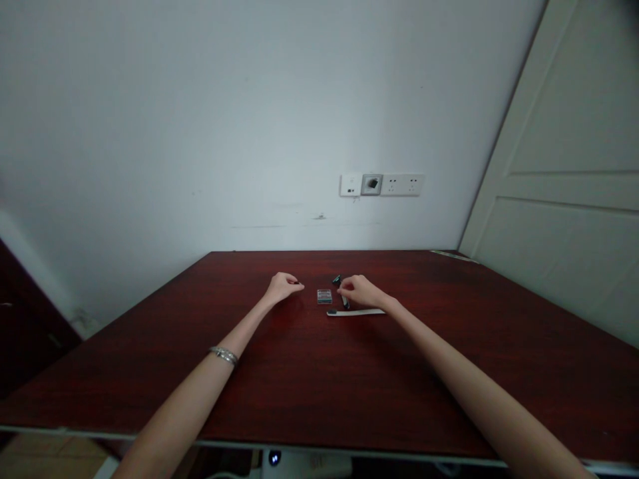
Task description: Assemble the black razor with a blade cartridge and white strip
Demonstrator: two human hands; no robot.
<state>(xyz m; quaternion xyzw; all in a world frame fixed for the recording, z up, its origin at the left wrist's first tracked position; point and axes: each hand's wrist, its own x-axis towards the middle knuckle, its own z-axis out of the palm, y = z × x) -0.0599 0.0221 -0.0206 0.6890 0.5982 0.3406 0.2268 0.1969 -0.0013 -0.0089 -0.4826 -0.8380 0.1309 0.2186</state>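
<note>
Both my arms reach far out over a dark red wooden table (319, 372). My left hand (283, 287) rests on the tabletop with its fingers curled and pinched on something tiny and dark that I cannot name. My right hand (360, 291) is curled too, its fingertips pinching beside a small dark object (337, 279). Between the hands lies a small clear plastic case (324, 296). A black pen-like piece (345, 303) and a long white strip (357, 312) lie just under my right hand. A silver bracelet (223, 355) circles my left wrist.
A white wall stands behind the table with a row of sockets (382, 184). A white door (569, 173) is at the right. Dark furniture (24, 319) stands at the left, and the table's near edge has a pale rim (319, 447).
</note>
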